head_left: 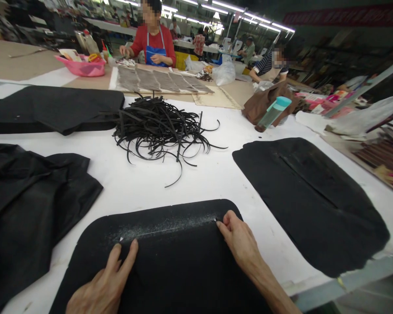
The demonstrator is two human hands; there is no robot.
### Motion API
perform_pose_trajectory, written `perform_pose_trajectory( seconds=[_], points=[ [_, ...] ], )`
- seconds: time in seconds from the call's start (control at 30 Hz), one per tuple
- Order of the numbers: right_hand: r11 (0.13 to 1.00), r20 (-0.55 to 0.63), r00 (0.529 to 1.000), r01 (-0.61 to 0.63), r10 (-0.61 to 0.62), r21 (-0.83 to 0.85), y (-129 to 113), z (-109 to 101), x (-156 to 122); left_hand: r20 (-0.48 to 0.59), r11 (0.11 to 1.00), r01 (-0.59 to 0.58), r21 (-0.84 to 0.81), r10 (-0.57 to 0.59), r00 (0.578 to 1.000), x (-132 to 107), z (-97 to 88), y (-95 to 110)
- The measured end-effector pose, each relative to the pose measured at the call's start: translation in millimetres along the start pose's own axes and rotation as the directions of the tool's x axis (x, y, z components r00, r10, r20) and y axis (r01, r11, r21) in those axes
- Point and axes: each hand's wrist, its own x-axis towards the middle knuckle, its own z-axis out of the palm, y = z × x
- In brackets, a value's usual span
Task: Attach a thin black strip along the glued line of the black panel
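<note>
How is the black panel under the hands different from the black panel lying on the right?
The rounded black fabric panel under the hands bears a whitish chalky line, and the left hand and right hand press on it. The rounded black fabric panel on the right lies untouched, slanted, with a dark seam. Both lie flat on the white table.

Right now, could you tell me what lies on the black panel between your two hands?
In the head view, a chalky white line runs across the black panel from the left hand to the right hand; nothing else lies there.
</note>
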Motion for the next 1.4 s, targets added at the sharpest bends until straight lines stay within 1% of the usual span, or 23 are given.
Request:
perform_pose_trajectory(
  seconds=[0.1,0.17,0.2,0.27,0.3,0.33,0.37,0.43,0.5,0.53,0.57,0.63,0.7,0.8,0.87,0.93,1.0,1.07,1.13,1.2,1.3,1.33,1.4],
  points=[
    [0.999,0.017,1.0,-0.015,0.015,-0.039,1.2,-4.5,-0.2,0.005,0.996,0.073,-0.061,-0.072,0.997,0.3,-2.9,-1.2],
    [0.998,0.019,1.0,-0.013,0.014,-0.053,2.2,-6.9,-2.9,0.002,0.978,0.142,-0.15,-0.143,0.99,0.2,-2.7,-5.5],
    [0.998,0.006,1.0,-0.001,0.002,-0.067,2.9,-7.3,-5.1,-0.018,0.962,0.172,-0.213,-0.18,0.984,-0.1,-2.4,-8.5],
    [0.992,-0.064,0.996,0.061,-0.068,-0.113,3.0,-5.9,-11.6,-0.097,0.921,0.208,-0.331,-0.252,0.963,-0.8,-2.6,-14.4],
    [0.982,-0.114,0.984,0.12,-0.136,-0.144,1.6,-3.9,-15.8,-0.152,0.908,0.207,-0.365,-0.277,0.949,-0.9,-3.5,-16.4],
    [0.964,-0.163,0.96,0.199,-0.228,-0.179,-1.1,-0.9,-20.5,-0.209,0.908,0.19,-0.374,-0.282,0.937,-0.5,-5.1,-17.2],
    [0.933,-0.199,0.922,0.29,-0.332,-0.215,-5.5,3.2,-25.5,-0.267,0.92,0.151,-0.361,-0.258,0.929,0.7,-7.3,-16.4],
    [0.839,-0.224,0.818,0.47,-0.53,-0.274,-18.7,14.3,-35.0,-0.363,0.947,0.007,-0.322,-0.131,0.923,6.0,-12.4,-9.5],
    [0.74,-0.2,0.72,0.599,-0.665,-0.307,-34.7,27.4,-41.9,-0.427,0.934,-0.206,-0.293,0.065,0.902,15.2,-16.2,2.8],
    [0.704,-0.181,0.689,0.632,-0.702,-0.323,-42.1,33.8,-43.9,-0.426,0.911,-0.304,-0.277,0.167,0.889,20.6,-16.9,9.6],
    [0.677,-0.166,0.668,0.649,-0.725,-0.345,-48.2,39.4,-45.0,-0.403,0.89,-0.374,-0.261,0.252,0.88,26.0,-16.5,16.1],
    [0.643,-0.145,0.647,0.653,-0.748,-0.4,-54.9,47.4,-44.7,-0.311,0.866,-0.445,-0.227,0.368,0.876,34.7,-12.4,25.8],
    [0.617,-0.14,0.627,0.657,-0.766,-0.434,-54.4,50.5,-43.0,-0.223,0.871,-0.443,-0.211,0.399,0.889,39.0,-5.4,30.1],
    [0.581,-0.139,0.585,0.693,-0.799,-0.426,-47.1,51.0,-41.6,-0.176,0.881,-0.419,-0.218,0.387,0.905,38.4,3.2,30.1],
    [0.592,-0.159,0.584,0.695,-0.796,-0.409,-44.3,52.4,-42.8,-0.16,0.881,-0.412,-0.231,0.383,0.91,37.0,4.2,29.5],
    [0.618,-0.191,0.599,0.673,-0.778,-0.407,-45.7,55.8,-44.9,-0.138,0.875,-0.418,-0.245,0.395,0.908,36.9,1.7,29.9],
    [0.628,-0.197,0.611,0.652,-0.767,-0.425,-49.7,59.6,-46.7,-0.109,0.864,-0.432,-0.26,0.418,0.902,38.0,-1.9,30.6],
    [0.613,-0.182,0.604,0.654,-0.776,-0.443,-52.2,61.5,-47.2,-0.102,0.86,-0.436,-0.264,0.425,0.9,38.7,-4.2,30.0],
    [0.601,-0.176,0.592,0.668,-0.787,-0.44,-49.7,60.0,-46.3,-0.122,0.859,-0.44,-0.262,0.423,0.898,37.4,-4.1,26.5],
    [0.609,-0.19,0.593,0.663,-0.782,-0.435,-40.8,54.9,-44.4,-0.153,0.862,-0.433,-0.264,0.405,0.901,32.9,-1.9,19.3],
    [0.634,-0.189,0.631,0.615,-0.752,-0.469,-19.0,42.7,-41.3,-0.177,0.882,-0.381,-0.278,0.343,0.922,20.1,3.5,3.2],
    [0.632,-0.181,0.639,0.602,-0.748,-0.488,-11.3,38.3,-40.1,-0.174,0.891,-0.356,-0.282,0.318,0.932,14.7,5.2,-2.7],
    [0.612,-0.16,0.637,0.593,-0.754,-0.524,2.3,30.9,-37.7,-0.171,0.906,-0.307,-0.291,0.267,0.948,3.9,7.4,-14.1]
  ],
)
